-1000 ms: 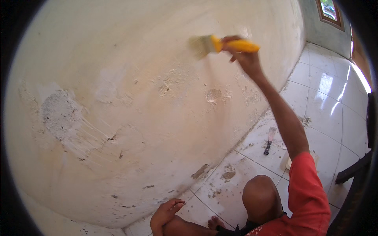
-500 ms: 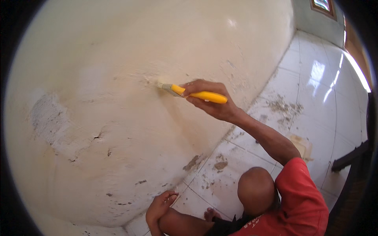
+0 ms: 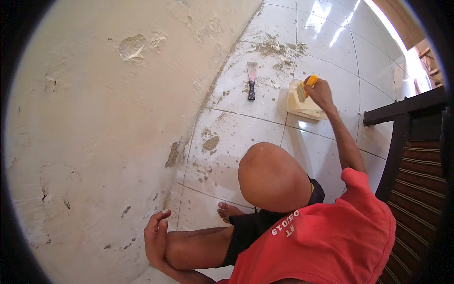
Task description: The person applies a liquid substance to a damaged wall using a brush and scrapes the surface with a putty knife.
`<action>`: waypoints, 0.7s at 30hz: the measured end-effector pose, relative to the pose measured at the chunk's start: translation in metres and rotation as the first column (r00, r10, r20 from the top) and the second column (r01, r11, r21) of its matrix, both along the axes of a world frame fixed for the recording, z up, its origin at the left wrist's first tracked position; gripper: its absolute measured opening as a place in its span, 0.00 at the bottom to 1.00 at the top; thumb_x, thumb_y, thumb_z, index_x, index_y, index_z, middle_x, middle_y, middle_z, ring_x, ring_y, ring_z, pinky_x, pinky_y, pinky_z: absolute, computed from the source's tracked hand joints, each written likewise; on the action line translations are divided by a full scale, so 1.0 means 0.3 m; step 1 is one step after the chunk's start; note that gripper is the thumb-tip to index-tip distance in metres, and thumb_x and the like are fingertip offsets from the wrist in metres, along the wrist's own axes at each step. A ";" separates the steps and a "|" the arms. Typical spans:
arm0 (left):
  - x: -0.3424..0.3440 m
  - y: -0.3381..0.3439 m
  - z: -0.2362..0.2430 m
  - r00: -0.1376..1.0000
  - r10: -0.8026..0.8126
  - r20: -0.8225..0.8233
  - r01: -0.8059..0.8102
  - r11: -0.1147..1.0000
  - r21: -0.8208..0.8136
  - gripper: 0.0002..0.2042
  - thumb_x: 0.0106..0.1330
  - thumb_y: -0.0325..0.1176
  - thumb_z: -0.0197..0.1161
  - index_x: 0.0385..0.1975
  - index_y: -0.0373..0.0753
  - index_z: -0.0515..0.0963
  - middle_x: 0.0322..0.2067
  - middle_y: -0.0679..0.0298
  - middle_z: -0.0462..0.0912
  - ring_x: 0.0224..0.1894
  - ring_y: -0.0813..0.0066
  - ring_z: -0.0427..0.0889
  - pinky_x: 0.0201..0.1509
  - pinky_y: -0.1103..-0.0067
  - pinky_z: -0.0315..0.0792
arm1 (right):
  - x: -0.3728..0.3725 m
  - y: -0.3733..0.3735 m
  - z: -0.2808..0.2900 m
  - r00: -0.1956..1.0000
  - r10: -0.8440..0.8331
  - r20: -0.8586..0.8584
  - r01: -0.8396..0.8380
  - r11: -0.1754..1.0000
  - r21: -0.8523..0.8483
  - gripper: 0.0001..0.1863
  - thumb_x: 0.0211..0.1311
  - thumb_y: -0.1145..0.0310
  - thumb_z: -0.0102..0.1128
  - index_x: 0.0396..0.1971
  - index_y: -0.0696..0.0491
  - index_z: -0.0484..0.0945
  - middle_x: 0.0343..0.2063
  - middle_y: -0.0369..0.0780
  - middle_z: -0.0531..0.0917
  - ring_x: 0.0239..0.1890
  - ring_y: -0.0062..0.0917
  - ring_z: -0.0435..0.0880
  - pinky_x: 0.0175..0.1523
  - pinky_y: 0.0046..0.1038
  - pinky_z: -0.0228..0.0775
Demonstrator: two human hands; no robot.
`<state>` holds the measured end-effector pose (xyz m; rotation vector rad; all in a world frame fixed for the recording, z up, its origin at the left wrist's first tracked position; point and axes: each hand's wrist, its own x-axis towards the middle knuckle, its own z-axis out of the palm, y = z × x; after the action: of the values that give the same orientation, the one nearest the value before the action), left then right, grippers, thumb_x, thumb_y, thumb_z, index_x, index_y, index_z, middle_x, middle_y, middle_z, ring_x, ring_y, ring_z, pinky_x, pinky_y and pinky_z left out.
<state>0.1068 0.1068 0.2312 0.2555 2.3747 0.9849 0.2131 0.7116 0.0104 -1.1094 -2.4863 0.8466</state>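
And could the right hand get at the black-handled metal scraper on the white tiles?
Probably yes: the scraper lies just beyond the low, cream rectangular tub, with nothing tall between. But the right hand holds a yellow-handled brush, so it would likely need freeing first.

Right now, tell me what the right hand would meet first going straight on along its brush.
Most likely the cream container: the yellow-handled brush in the right hand points toward it, bristle end first, though whether they already touch is unclear.
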 end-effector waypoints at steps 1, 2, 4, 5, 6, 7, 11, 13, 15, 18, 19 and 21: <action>-0.008 0.003 -0.005 1.000 -0.017 -0.009 0.017 1.000 0.019 0.15 0.74 0.35 0.54 0.51 0.31 0.76 0.48 0.55 0.83 0.53 0.68 0.79 0.63 0.72 0.67 | 0.017 -0.005 -0.056 1.000 0.012 0.029 -0.014 0.999 0.046 0.14 0.55 0.60 0.58 0.35 0.53 0.84 0.28 0.48 0.86 0.32 0.41 0.86 0.41 0.39 0.77; -0.015 0.003 -0.011 1.000 -0.022 -0.003 0.022 0.999 0.026 0.15 0.74 0.35 0.54 0.51 0.31 0.76 0.48 0.55 0.83 0.53 0.68 0.79 0.63 0.72 0.67 | 0.029 -0.003 -0.110 0.998 0.024 0.054 -0.029 0.995 0.095 0.14 0.55 0.60 0.59 0.36 0.52 0.85 0.28 0.48 0.86 0.33 0.41 0.86 0.41 0.39 0.77; -0.025 -0.007 -0.010 1.000 -0.003 0.015 0.003 0.999 0.049 0.14 0.74 0.33 0.53 0.52 0.31 0.76 0.48 0.54 0.83 0.53 0.67 0.79 0.63 0.73 0.67 | 0.009 -0.014 -0.123 0.996 0.046 0.073 -0.053 0.994 0.092 0.15 0.54 0.60 0.60 0.37 0.52 0.84 0.27 0.48 0.86 0.31 0.41 0.86 0.40 0.39 0.76; -0.026 -0.008 -0.010 1.000 -0.004 0.017 0.003 0.999 0.052 0.14 0.74 0.33 0.53 0.52 0.31 0.76 0.48 0.54 0.83 0.53 0.67 0.79 0.63 0.73 0.67 | 0.023 -0.004 -0.118 0.996 0.079 0.038 -0.080 0.996 0.025 0.14 0.55 0.61 0.60 0.37 0.52 0.84 0.27 0.48 0.85 0.31 0.40 0.86 0.40 0.39 0.77; -0.023 -0.012 -0.005 1.000 0.011 0.014 -0.011 0.999 0.039 0.13 0.74 0.31 0.53 0.51 0.30 0.76 0.48 0.54 0.83 0.53 0.67 0.79 0.63 0.72 0.67 | 0.022 -0.012 -0.098 0.994 0.113 -0.002 -0.113 0.992 -0.048 0.14 0.55 0.61 0.60 0.38 0.52 0.84 0.27 0.47 0.85 0.31 0.40 0.86 0.40 0.38 0.77; -0.023 -0.019 -0.003 0.999 0.030 0.013 -0.030 0.999 0.025 0.13 0.74 0.30 0.53 0.51 0.30 0.76 0.48 0.54 0.83 0.53 0.67 0.79 0.63 0.72 0.67 | 0.012 -0.015 -0.078 0.996 0.085 -0.037 -0.086 0.995 -0.052 0.12 0.57 0.62 0.60 0.37 0.52 0.84 0.27 0.46 0.86 0.31 0.38 0.85 0.39 0.36 0.76; -0.024 -0.036 -0.002 1.000 0.016 0.013 -0.016 1.000 0.017 0.13 0.74 0.30 0.53 0.51 0.30 0.76 0.48 0.54 0.83 0.53 0.67 0.79 0.63 0.72 0.67 | 0.047 -0.043 0.007 0.990 -0.015 -0.138 0.020 0.999 0.035 0.13 0.57 0.62 0.60 0.38 0.52 0.84 0.29 0.45 0.86 0.30 0.36 0.86 0.40 0.33 0.76; -0.020 -0.020 -0.009 1.000 0.017 0.017 -0.018 0.999 0.035 0.13 0.74 0.31 0.53 0.51 0.30 0.76 0.49 0.54 0.83 0.53 0.67 0.79 0.63 0.72 0.67 | 0.116 -0.016 -0.042 0.987 -0.084 -0.140 0.077 0.996 -0.054 0.13 0.57 0.63 0.60 0.39 0.53 0.84 0.29 0.44 0.86 0.31 0.33 0.86 0.39 0.32 0.77; -0.016 -0.011 -0.012 0.999 0.018 0.029 -0.019 0.999 0.041 0.14 0.74 0.31 0.53 0.51 0.30 0.76 0.49 0.53 0.83 0.53 0.67 0.79 0.63 0.72 0.66 | 0.162 0.006 -0.060 0.979 -0.142 -0.146 0.120 0.981 -0.152 0.12 0.58 0.64 0.60 0.39 0.53 0.84 0.29 0.42 0.86 0.31 0.31 0.87 0.38 0.30 0.78; -0.003 -0.007 -0.017 0.999 0.027 0.034 -0.028 0.999 0.042 0.14 0.74 0.32 0.54 0.51 0.30 0.76 0.49 0.54 0.83 0.53 0.68 0.79 0.62 0.73 0.67 | 0.223 -0.015 -0.065 0.775 -0.526 -0.350 0.286 0.786 -0.548 0.13 0.63 0.64 0.59 0.44 0.54 0.81 0.34 0.37 0.86 0.34 0.25 0.87 0.33 0.24 0.76; -0.006 -0.012 -0.017 0.999 0.030 0.021 -0.031 0.998 0.046 0.14 0.73 0.33 0.54 0.51 0.31 0.77 0.49 0.55 0.83 0.52 0.69 0.79 0.62 0.74 0.68 | 0.228 -0.020 -0.081 0.706 -0.617 -0.349 0.267 0.687 -0.676 0.15 0.63 0.63 0.60 0.47 0.53 0.80 0.38 0.37 0.85 0.37 0.26 0.87 0.34 0.24 0.76; -0.005 -0.030 -0.026 0.994 0.082 0.073 -0.080 0.996 -0.038 0.13 0.73 0.33 0.55 0.51 0.32 0.77 0.48 0.57 0.84 0.52 0.70 0.79 0.61 0.74 0.69 | 0.286 -0.036 -0.162 0.588 -0.741 -0.326 0.191 0.518 -0.834 0.17 0.65 0.61 0.60 0.51 0.52 0.78 0.43 0.38 0.84 0.42 0.27 0.86 0.36 0.24 0.77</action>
<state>0.1054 0.0977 0.2234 0.1081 2.3483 0.9716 0.2988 0.7009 -0.0382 -1.3313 -1.0636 1.7283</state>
